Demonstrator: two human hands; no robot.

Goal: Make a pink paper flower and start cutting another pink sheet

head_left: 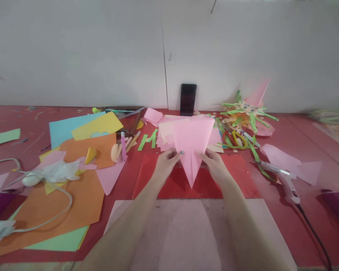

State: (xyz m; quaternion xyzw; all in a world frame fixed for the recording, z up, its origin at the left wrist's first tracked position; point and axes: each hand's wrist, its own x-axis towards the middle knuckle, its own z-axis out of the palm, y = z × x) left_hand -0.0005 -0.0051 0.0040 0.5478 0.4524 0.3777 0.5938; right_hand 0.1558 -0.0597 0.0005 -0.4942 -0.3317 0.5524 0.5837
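A folded sheet of pink paper point(192, 139) is held up in front of me, its narrow point turned down toward me and its wide edge at the top. My left hand point(168, 160) pinches its left side, thumb on the near face and the other fingers mostly behind. On the opposite side my right hand point(211, 160) grips it the same way. Creases run down toward the tip. Beneath the paper lies a shiny red sheet point(152, 175), and nearer to me a pale board point(186, 229) covers the table edge.
A black phone point(188, 99) leans against the wall. On the right are a glue gun point(282, 178) with its cord and a paper figure with a pink cone point(257, 98). Coloured paper sheets point(73, 199), a white cable point(69, 203) and a purple marker point(123, 146) lie left.
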